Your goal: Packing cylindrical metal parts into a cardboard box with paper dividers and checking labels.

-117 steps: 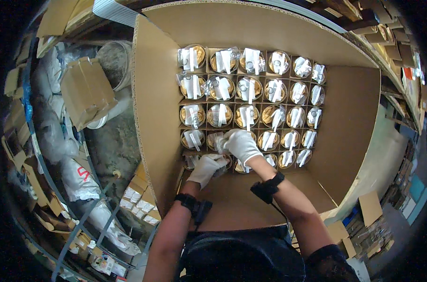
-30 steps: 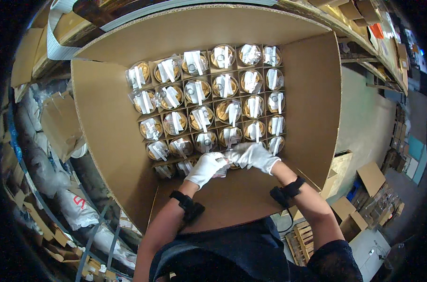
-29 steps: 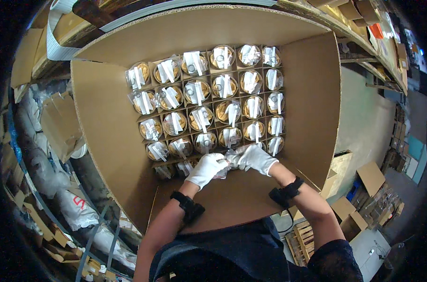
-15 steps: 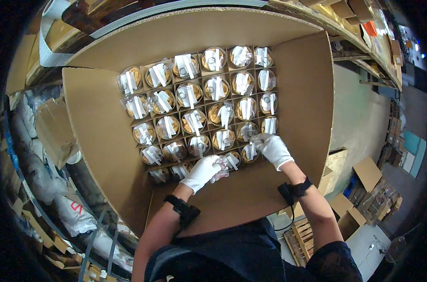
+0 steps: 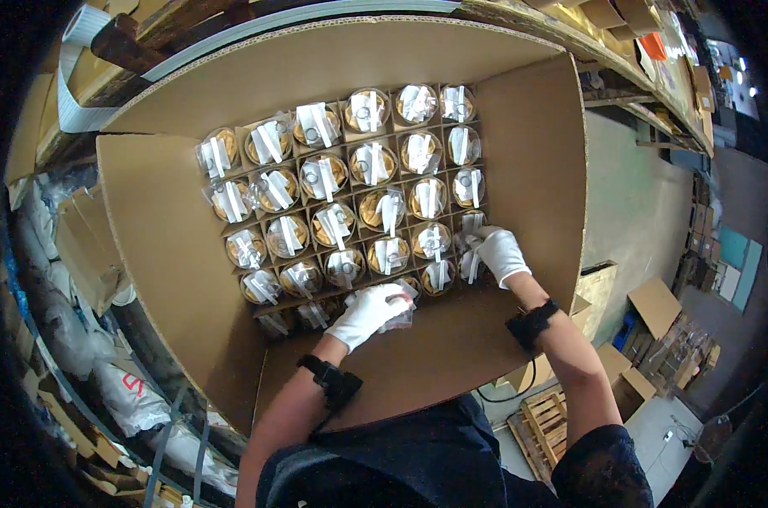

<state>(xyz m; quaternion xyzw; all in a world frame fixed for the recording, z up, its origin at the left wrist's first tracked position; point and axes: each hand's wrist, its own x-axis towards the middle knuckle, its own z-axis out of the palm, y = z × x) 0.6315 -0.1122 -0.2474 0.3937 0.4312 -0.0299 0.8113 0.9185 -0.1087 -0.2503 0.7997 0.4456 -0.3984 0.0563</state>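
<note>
A deep cardboard box (image 5: 532, 161) is in front of me, divided by a cardboard grid. Round clear containers (image 5: 373, 206) with tan contents sit in its cells, most topped with a clear plastic packet and a white strip. At the near side, my gloved left hand (image 5: 367, 317) is closed around several clear plastic packets (image 5: 398, 322), which have a little red on them. My gloved right hand (image 5: 500, 256) reaches into the rightmost column, fingers pinched on a clear packet (image 5: 471, 264) over a container there. Its fingertips are partly hidden by shiny plastic.
The box walls rise high around the grid. A wooden shelf (image 5: 625, 80) runs behind the box at the right. White plastic sacks (image 5: 130, 394) lie at the left by a metal rail. A wooden pallet (image 5: 543, 427) and open cartons (image 5: 629, 394) stand on the floor at the lower right.
My right hand has moved from the second column from the right to the rightmost one. A packet now lies on the container it left. The left hand keeps its packets; the view has shifted slightly.
</note>
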